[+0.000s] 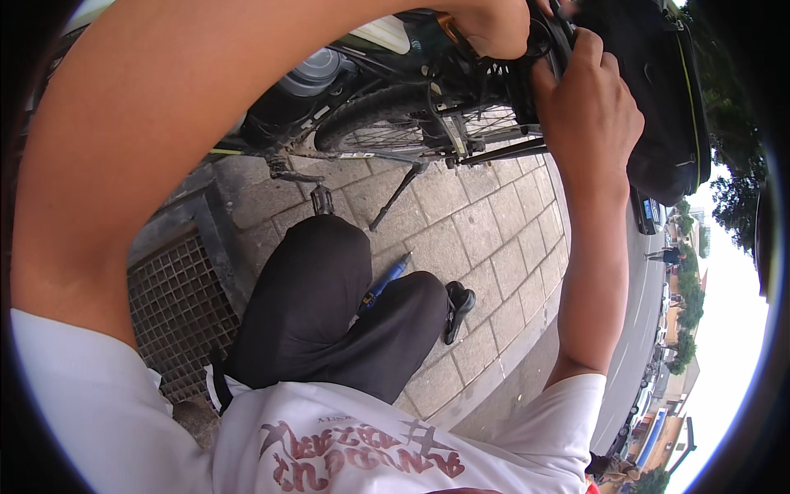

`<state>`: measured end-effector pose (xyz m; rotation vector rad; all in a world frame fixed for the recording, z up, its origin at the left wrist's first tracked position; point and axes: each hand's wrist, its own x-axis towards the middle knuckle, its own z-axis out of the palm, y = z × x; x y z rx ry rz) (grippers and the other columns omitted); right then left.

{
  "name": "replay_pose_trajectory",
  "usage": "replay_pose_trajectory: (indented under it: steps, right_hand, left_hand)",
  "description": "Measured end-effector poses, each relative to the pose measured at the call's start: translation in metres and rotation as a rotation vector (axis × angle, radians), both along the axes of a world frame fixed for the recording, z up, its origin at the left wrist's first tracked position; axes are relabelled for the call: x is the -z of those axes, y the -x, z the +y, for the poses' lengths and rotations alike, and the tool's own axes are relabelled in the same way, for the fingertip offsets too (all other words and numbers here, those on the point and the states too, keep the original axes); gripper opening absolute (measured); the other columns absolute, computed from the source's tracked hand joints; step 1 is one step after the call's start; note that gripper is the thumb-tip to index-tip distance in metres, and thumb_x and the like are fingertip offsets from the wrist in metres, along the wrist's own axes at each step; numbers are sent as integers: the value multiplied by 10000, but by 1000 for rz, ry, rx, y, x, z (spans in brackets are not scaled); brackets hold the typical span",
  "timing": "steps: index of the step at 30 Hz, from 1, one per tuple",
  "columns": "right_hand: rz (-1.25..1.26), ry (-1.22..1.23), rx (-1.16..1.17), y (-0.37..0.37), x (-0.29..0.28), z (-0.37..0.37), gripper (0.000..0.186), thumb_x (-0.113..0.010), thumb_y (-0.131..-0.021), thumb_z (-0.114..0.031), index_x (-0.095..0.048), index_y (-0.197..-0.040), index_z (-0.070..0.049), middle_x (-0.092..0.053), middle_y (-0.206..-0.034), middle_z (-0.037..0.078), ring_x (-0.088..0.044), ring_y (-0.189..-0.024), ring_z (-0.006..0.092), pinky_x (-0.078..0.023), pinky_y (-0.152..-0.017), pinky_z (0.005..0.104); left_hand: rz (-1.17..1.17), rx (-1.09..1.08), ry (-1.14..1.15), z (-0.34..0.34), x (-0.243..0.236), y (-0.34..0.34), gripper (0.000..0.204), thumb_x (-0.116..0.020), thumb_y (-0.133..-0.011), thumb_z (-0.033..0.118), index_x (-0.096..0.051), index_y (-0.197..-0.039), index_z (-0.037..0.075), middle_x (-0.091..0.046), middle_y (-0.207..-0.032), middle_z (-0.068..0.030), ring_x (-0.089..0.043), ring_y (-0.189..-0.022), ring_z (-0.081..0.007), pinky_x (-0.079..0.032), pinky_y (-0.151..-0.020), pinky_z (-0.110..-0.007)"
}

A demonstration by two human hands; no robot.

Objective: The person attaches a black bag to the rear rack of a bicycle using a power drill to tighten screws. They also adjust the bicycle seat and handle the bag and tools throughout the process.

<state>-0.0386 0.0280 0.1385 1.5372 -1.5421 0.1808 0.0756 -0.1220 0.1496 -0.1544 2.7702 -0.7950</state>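
Before me stands a black bicycle, its rear wheel [370, 119] showing below my hands. My right hand [591, 103] is closed round a dark bar beside a black bag [646, 90], its thumb on the near side. Next to it, at the upper edge, my left hand [496, 26] is curled among black cables [494, 70]. The left fingertips are mostly out of sight, and what they hold is hidden. A kickstand [397, 196] reaches down to the paving, with a pedal [322, 199] to its left.
On the paving [494, 235] a blue tube-shaped thing with a pointed tip [387, 281] lies between my bent knees. A metal drain grate [181, 292] is at the left. Beyond the kerb at the right runs a road [634, 337] with parked cars and a distant person [668, 255].
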Motion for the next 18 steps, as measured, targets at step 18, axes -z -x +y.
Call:
replay_pose_trajectory:
  steps: [18]
  right_hand:
    - [2, -152, 159, 11, -11, -4, 341, -613, -1007, -370, -600, -989, -30, -752, -956, 212, -728, -942, 443, -570, -797, 525]
  left_hand:
    - [949, -419, -551, 52, -24, -27, 352, -697, -908, 343, -780, -1151, 102, -750, -1226, -147, -705, -1152, -308, -560, -969, -398]
